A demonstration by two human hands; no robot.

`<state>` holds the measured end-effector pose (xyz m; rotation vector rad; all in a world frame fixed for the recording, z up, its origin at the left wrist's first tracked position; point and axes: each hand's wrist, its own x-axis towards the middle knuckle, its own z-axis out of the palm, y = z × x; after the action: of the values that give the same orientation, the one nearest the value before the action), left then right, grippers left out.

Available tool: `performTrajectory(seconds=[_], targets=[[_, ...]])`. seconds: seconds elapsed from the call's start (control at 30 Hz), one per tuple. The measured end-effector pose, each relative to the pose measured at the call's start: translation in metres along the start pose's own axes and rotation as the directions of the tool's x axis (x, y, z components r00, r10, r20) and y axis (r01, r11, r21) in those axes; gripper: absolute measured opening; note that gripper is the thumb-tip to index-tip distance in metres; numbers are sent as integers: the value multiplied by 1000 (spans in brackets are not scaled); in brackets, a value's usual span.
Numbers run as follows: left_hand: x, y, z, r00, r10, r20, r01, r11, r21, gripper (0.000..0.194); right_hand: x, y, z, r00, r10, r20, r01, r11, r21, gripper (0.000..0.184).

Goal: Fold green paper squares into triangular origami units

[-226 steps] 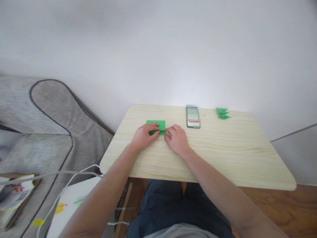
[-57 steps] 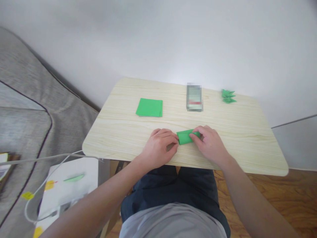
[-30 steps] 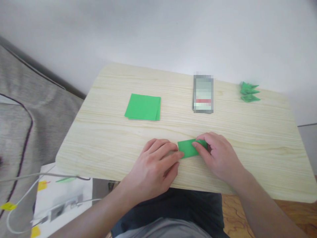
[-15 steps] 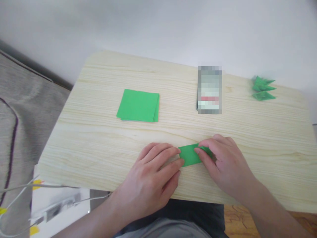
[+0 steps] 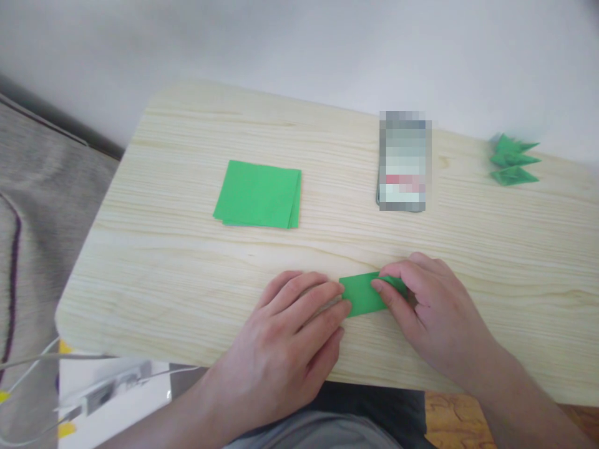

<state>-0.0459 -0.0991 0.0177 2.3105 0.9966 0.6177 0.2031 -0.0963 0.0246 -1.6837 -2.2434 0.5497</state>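
A folded strip of green paper (image 5: 362,294) lies on the table near its front edge, slightly slanted. My left hand (image 5: 290,333) rests flat with fingers extended, fingertips touching the strip's left end. At the strip's right part, my right hand (image 5: 423,305) pinches a raised fold of the paper between thumb and index finger. The far right end is partly hidden by these fingers. Beyond my left hand sits a small stack of green paper sheets (image 5: 259,194), their edges slightly out of line.
A phone (image 5: 405,165), blurred out, lies toward the back of the light wooden table (image 5: 178,268). Several pointed green folded paper pieces (image 5: 515,160) stand in a row at the back right. Cables and a power strip (image 5: 100,396) are below the table's left front edge.
The view has shifted slightly, so the table's objects sit a little farther apart in the picture. Both hands keep nearly the same position on the paper strip.
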Motion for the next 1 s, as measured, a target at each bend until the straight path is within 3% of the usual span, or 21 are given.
performTrajectory(seconds=[1.0], targets=[[-3, -2, 0, 998, 23, 57, -26, 999, 45, 40, 2, -1, 0, 1000, 13, 2, -13, 1000, -2, 15]])
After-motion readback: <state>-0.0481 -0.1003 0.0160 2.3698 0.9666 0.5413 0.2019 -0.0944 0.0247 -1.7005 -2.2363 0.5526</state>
